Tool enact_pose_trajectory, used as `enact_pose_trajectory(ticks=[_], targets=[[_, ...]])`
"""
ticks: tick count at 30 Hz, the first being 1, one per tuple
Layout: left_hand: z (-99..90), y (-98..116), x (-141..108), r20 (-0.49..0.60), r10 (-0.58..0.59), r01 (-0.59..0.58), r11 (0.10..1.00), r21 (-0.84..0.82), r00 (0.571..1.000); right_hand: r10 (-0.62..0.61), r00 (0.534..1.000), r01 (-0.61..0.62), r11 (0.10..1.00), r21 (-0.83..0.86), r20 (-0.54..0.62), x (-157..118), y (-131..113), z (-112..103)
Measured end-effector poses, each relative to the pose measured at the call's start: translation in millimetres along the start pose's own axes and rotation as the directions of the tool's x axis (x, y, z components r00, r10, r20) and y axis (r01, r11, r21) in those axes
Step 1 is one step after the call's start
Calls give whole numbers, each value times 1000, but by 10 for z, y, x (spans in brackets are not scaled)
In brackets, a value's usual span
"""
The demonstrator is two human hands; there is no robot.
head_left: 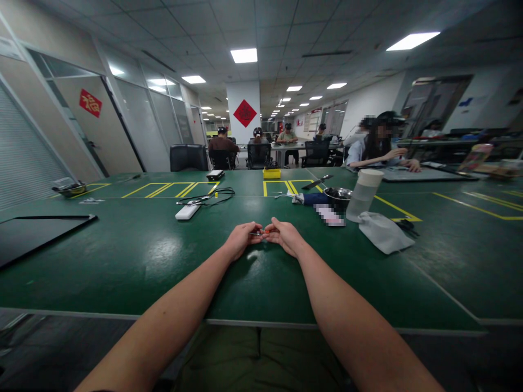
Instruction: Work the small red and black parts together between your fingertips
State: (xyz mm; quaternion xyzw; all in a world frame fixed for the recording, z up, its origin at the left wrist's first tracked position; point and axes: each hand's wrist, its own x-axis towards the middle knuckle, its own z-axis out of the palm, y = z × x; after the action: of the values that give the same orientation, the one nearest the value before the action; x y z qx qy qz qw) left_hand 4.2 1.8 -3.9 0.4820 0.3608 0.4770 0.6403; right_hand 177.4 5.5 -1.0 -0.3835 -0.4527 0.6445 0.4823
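Observation:
Just above the green table (175, 277), my two hands meet fingertip to fingertip. My left hand (242, 238) is closed in a pinch on a thin, shiny piece (255, 233) that looks metallic. A small orange piece (267, 232) shows at the fingers of my right hand (286, 237), also closed in a pinch. Both pieces are too small to name, and I cannot tell whether they are joined. The fingers partly cover them. A pale reflection lies on the tabletop below.
Left of my hands lie a white power bank (188, 211) and a black cable (223, 197). To the right are a metal bowl (339, 202), a frosted bottle (363, 196) and a white pouch (384, 233). A yellow box (272, 173) sits ahead. A person (379, 144) works at far right.

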Motion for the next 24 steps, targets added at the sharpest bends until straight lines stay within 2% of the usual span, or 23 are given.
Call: enact_pose_trajectory(ticks=[14, 24], targets=[[3, 5, 7, -33, -27, 26, 999, -22, 999, 50, 998, -47, 996, 70, -37, -30, -48, 29], [-3, -6, 7, -15, -8, 8, 1000, 3, 1000, 12, 1000, -12, 1000, -11, -4, -25, -21, 18]])
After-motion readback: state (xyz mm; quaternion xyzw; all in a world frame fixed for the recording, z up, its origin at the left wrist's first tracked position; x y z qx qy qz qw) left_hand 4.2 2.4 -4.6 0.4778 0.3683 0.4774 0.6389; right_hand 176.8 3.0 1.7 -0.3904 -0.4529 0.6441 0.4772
